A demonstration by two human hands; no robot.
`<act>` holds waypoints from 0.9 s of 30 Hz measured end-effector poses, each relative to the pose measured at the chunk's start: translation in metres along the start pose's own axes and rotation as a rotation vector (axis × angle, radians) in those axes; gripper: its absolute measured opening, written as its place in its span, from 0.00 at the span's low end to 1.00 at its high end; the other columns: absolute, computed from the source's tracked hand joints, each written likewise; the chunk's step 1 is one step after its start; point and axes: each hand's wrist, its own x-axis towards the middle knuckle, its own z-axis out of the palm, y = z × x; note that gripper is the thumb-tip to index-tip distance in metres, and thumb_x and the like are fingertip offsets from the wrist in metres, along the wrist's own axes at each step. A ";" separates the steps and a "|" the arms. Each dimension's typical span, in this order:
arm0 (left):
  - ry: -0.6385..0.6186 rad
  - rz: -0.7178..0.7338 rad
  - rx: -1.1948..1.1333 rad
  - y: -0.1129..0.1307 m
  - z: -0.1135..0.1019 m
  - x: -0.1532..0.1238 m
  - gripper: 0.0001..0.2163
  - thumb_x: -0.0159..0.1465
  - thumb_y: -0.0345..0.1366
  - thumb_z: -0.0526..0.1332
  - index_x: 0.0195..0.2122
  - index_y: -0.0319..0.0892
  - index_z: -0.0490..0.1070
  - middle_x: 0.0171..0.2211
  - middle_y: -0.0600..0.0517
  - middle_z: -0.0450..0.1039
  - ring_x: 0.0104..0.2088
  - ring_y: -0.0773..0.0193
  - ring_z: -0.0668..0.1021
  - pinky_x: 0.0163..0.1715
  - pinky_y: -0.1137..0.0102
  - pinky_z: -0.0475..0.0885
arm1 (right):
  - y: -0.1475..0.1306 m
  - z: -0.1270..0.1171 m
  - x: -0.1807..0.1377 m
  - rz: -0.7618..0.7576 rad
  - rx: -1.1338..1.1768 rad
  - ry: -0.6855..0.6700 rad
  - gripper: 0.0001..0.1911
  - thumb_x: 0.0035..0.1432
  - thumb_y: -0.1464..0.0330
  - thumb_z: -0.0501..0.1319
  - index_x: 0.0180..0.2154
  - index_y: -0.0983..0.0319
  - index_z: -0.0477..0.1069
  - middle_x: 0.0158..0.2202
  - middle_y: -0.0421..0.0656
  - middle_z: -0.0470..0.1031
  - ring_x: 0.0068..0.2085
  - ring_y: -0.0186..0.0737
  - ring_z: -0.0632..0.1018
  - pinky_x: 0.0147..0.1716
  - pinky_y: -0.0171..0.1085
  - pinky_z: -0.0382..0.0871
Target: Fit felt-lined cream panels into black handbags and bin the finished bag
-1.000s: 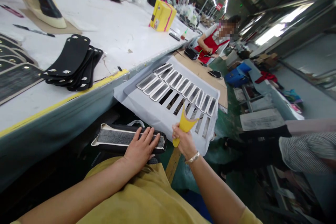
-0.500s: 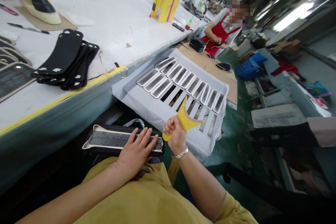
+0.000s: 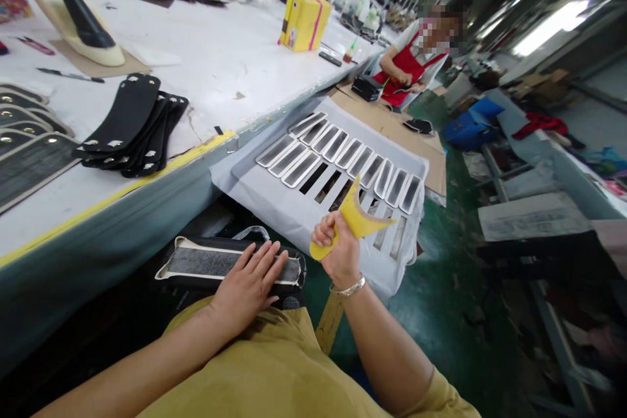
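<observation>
My left hand (image 3: 252, 277) lies flat, fingers spread, on a long grey panel (image 3: 203, 260) with pale raised edges. This panel rests on a black padded base (image 3: 300, 269) close to my body. My right hand (image 3: 340, 245) is closed round the narrow end of a yellow flared tool (image 3: 360, 212) with a curved-in edge. The tool is held up, apart from the panel, in front of a grey slotted tray (image 3: 274, 199). Several silver-rimmed oblong pieces (image 3: 336, 144) lie on that tray.
A white worktable (image 3: 206, 72) with a yellow-taped edge runs along the left. It bears stacked black strips (image 3: 125, 117), a pen (image 3: 71, 74) and a yellow box (image 3: 304, 19). A co-worker in a red apron (image 3: 409, 68) is beyond the tray. Shelving (image 3: 529, 209) stands right.
My right hand has moved slightly right with the yellow tool, away from the panel. My left hand has slid slightly left on the panel. The view has tilted a little.
</observation>
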 end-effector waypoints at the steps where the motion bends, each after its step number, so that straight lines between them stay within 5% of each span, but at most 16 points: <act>1: 0.004 -0.008 -0.003 -0.001 -0.001 -0.001 0.36 0.56 0.52 0.60 0.62 0.40 0.55 0.63 0.44 0.54 0.62 0.52 0.59 0.61 0.57 0.52 | -0.003 0.001 0.000 -0.009 -0.005 -0.027 0.21 0.53 0.54 0.58 0.22 0.60 0.53 0.18 0.32 0.46 0.17 0.26 0.50 0.18 0.31 0.48; 9: 0.013 -0.041 -0.011 -0.001 0.000 -0.005 0.33 0.58 0.51 0.59 0.61 0.36 0.57 0.63 0.43 0.54 0.61 0.52 0.60 0.61 0.54 0.49 | 0.036 0.012 0.004 0.094 -0.031 -0.260 0.25 0.50 0.52 0.62 0.19 0.60 0.53 0.15 0.30 0.46 0.15 0.25 0.50 0.16 0.31 0.42; 17: 0.057 -0.021 -0.035 -0.001 -0.002 -0.004 0.34 0.58 0.50 0.60 0.60 0.35 0.57 0.62 0.41 0.55 0.61 0.50 0.60 0.61 0.53 0.47 | 0.009 0.000 -0.047 -0.112 0.112 -0.053 0.20 0.60 0.59 0.56 0.21 0.61 0.55 0.17 0.31 0.45 0.16 0.26 0.50 0.17 0.31 0.44; 21: 0.049 -0.054 -0.066 0.001 -0.006 0.001 0.34 0.56 0.51 0.61 0.59 0.34 0.59 0.61 0.39 0.58 0.60 0.48 0.62 0.61 0.51 0.47 | 0.027 -0.008 -0.074 -0.072 0.150 0.063 0.20 0.62 0.60 0.53 0.21 0.61 0.53 0.17 0.32 0.46 0.17 0.26 0.51 0.18 0.32 0.44; 27: 0.006 -0.051 -0.090 0.003 -0.009 0.009 0.37 0.53 0.52 0.63 0.59 0.35 0.59 0.60 0.38 0.59 0.59 0.47 0.62 0.60 0.50 0.47 | 0.043 -0.009 -0.075 -0.074 0.164 0.150 0.21 0.62 0.59 0.53 0.21 0.61 0.52 0.18 0.32 0.46 0.17 0.27 0.50 0.18 0.32 0.45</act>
